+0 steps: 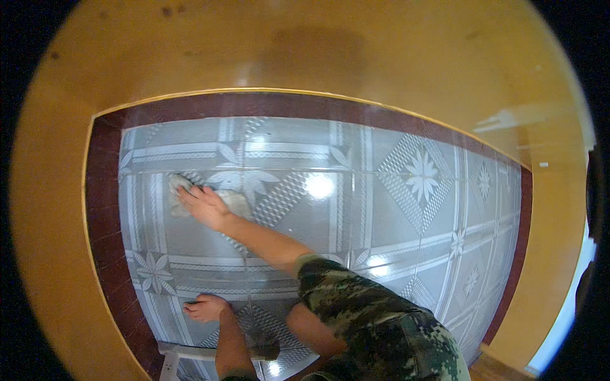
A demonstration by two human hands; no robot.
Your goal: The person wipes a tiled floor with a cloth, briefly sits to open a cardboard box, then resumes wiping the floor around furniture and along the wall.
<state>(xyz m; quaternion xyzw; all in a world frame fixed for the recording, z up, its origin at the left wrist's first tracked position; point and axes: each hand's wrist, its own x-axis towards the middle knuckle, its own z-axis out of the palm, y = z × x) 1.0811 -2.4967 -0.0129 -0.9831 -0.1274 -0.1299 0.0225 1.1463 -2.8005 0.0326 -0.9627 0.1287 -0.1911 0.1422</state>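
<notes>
My right hand (204, 205) is pressed flat on a pale cloth (237, 204), which lies bunched on the patterned grey floor tiles (290, 228) at the left of the view. The cloth sticks out on both sides of the hand. Lower down, my left hand (207, 308) hangs or rests over the tiles with its fingers loosely curled; I see nothing in it. Whether it touches the floor I cannot tell.
A dark red border (228, 105) edges the tiles, with yellow-brown wall panels (190, 62) beyond it. Near my left forearm is a light-coloured frame (202, 353), partly hidden. My bare knee (312, 328) is at the bottom centre. Bright light reflections lie on the glossy tiles.
</notes>
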